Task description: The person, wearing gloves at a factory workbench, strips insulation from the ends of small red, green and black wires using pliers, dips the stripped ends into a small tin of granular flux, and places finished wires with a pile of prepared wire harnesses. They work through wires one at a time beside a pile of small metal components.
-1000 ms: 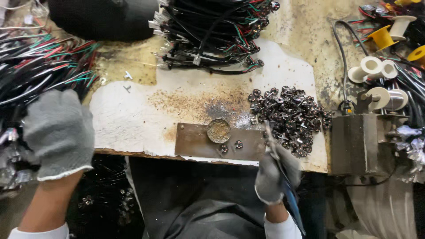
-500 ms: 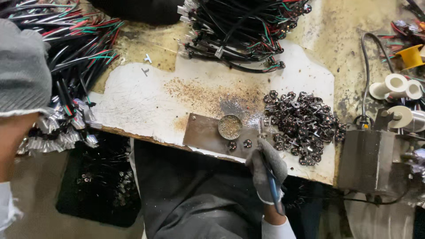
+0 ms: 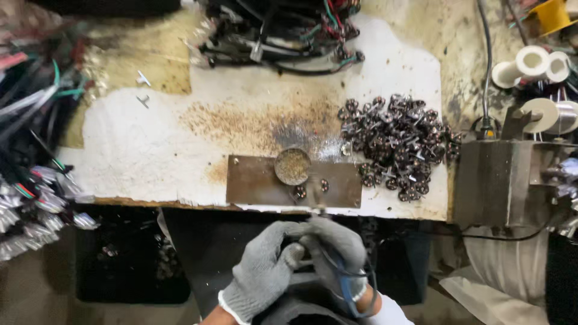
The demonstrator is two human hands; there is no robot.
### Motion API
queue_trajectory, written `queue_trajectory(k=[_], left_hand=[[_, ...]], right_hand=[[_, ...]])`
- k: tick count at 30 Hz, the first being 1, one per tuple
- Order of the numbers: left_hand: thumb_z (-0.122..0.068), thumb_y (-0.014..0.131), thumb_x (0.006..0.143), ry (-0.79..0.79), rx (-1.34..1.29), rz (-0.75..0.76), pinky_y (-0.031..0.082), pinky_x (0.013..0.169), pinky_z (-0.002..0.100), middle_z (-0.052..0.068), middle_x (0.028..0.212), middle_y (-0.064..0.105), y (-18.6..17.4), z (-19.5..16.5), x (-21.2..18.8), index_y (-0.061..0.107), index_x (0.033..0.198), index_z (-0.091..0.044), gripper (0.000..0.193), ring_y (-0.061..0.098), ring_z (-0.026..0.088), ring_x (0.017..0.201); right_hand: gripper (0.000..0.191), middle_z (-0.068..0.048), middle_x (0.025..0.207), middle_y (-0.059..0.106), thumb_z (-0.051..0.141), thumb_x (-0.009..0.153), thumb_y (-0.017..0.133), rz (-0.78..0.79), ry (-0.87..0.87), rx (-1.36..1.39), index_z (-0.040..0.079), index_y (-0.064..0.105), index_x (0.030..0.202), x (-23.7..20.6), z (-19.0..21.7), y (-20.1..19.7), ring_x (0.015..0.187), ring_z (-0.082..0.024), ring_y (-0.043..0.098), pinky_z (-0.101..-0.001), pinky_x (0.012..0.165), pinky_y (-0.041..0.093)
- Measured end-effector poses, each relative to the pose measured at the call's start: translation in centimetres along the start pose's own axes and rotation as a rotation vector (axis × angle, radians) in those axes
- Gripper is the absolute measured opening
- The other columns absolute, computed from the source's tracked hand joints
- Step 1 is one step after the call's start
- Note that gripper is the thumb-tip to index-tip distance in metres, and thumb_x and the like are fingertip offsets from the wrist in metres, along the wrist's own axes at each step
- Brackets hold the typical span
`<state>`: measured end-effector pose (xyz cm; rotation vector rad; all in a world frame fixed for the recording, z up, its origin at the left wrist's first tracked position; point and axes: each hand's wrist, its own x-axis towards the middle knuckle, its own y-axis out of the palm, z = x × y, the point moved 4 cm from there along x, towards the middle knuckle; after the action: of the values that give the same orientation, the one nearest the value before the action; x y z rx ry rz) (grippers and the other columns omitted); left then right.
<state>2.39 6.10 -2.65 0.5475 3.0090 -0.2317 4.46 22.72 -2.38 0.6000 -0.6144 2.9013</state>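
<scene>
Gloved, the left hand [image 3: 265,274] is curled against the right hand [image 3: 337,253], which is clamped around a blue-handled tool [image 3: 346,283] just below the metal plate [image 3: 259,180]. Two small parts [image 3: 310,189] lie on that plate; many more are heaped [image 3: 400,144] to its right, seemingly unworked.

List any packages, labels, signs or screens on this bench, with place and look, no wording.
No packages, signs or screens show.
Small tags: on the wire bundles at the left edge, pale and shiny, too blurred to tell more.
Spools: top right, white round reels; no label visible.
Metal box: right of the bench, grey, plain faces.
Both hands, left hand and right hand, meet at a blue-handled tool.
</scene>
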Motion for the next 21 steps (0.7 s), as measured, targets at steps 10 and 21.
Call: queue_trajectory(k=[10, 21], left_hand=[[-0.013, 0.065, 0.099, -0.209, -0.065, -0.055, 0.053, 0.069, 0.026, 0.002, 0.084, 0.065, -0.4, 4.8, -0.3, 0.069, 0.105, -0.001, 0.014, 0.058, 0.006, 0.078], [-0.006, 0.070, 0.094, -0.288, -0.271, -0.072, 0.052, 0.063, 0.027, 0.011, 0.080, 0.070, 0.9, 3.8, -0.3, 0.071, 0.100, -0.002, 0.007, 0.060, 0.010, 0.071]], right_hand=[[0.053, -0.019, 0.127, 0.068, 0.000, 0.095, 0.073, -0.030, 0.311, 0.487, 0.005, 0.046, 0.140, -2.6, -3.0, 0.7, 0.119, -0.026, 0.067, -0.0377, 0.104, 0.055], [0.059, -0.017, 0.111, 0.075, -0.008, 0.088, 0.078, -0.069, 0.474, 0.435, 0.003, 0.051, 0.139, -4.1, -5.0, 0.5, 0.105, -0.025, 0.075, -0.0393, 0.094, 0.062]])
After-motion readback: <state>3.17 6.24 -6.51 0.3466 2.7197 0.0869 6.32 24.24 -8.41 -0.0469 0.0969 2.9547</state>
